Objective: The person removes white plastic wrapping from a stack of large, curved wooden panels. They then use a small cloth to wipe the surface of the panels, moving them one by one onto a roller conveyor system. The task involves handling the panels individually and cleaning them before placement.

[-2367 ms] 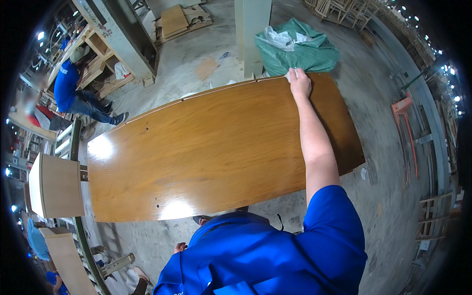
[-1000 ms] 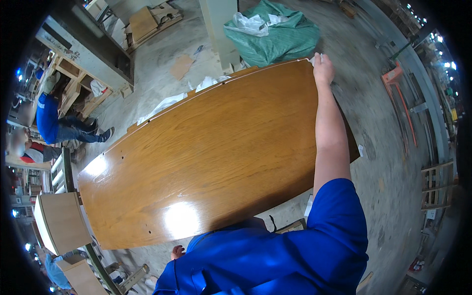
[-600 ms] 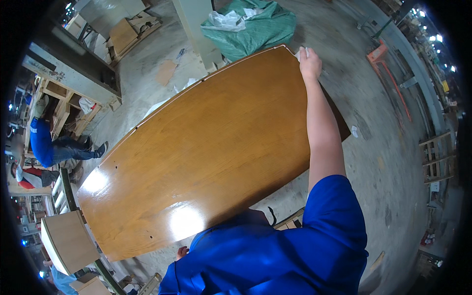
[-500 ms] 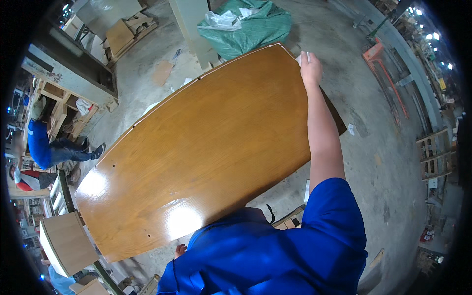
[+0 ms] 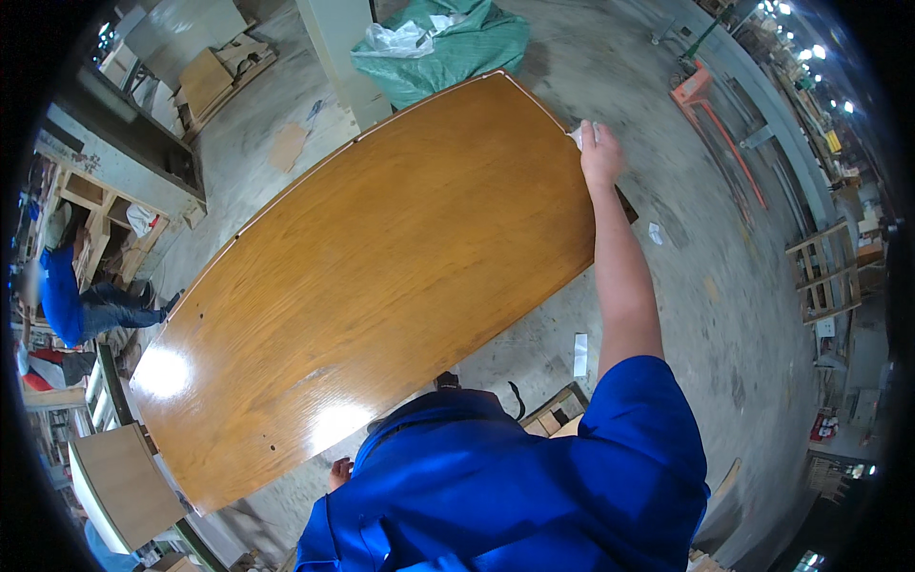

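Brown panel (image 5: 381, 257) slants across the middle, far right to near left; its near edge is partly hidden by the person's torso, and what holds it up is out of sight. Right hand (image 5: 601, 155) at the panel's right edge, fingers closed on a white wad (image 5: 576, 136) – mostly covered, cloth or paper, can't tell. Pale line (image 5: 358, 140) along the far and right edges, running up to the wad; strip or bare edge unclear. Left hand (image 5: 340, 472) low by the blue shirt (image 5: 515, 467), largely hidden – can't tell whether it grips anything. Green bag (image 5: 457, 62) beyond the far edge, cut off at top. Box (image 5: 124, 486) near left. Far-left worker (image 5: 62, 296) dim, distorted.
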Demonstrator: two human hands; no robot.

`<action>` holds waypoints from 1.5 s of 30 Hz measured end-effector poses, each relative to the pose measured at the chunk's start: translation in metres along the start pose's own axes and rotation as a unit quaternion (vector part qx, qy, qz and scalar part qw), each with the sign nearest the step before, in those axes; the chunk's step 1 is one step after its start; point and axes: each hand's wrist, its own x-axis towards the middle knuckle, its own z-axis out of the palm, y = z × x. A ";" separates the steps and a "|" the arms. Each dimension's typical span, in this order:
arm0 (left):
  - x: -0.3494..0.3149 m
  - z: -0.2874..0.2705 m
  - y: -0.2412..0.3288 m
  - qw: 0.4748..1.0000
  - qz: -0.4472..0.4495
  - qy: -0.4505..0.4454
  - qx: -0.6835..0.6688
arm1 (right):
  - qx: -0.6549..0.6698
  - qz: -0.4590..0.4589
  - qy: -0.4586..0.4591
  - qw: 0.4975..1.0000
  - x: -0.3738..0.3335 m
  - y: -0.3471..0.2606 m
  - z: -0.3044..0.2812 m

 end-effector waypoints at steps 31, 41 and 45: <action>0.012 -0.005 -0.006 0.999 0.008 -0.041 0.017 | 0.004 0.065 -0.017 0.998 -0.062 0.081 -0.119; 0.001 -0.016 -0.016 1.000 -0.013 -0.012 -0.022 | 0.223 0.125 -0.069 0.964 -0.082 0.058 -0.140; -0.016 -0.042 -0.042 0.997 -0.018 0.027 0.067 | 0.834 0.276 -0.233 0.417 -0.135 -0.020 -0.123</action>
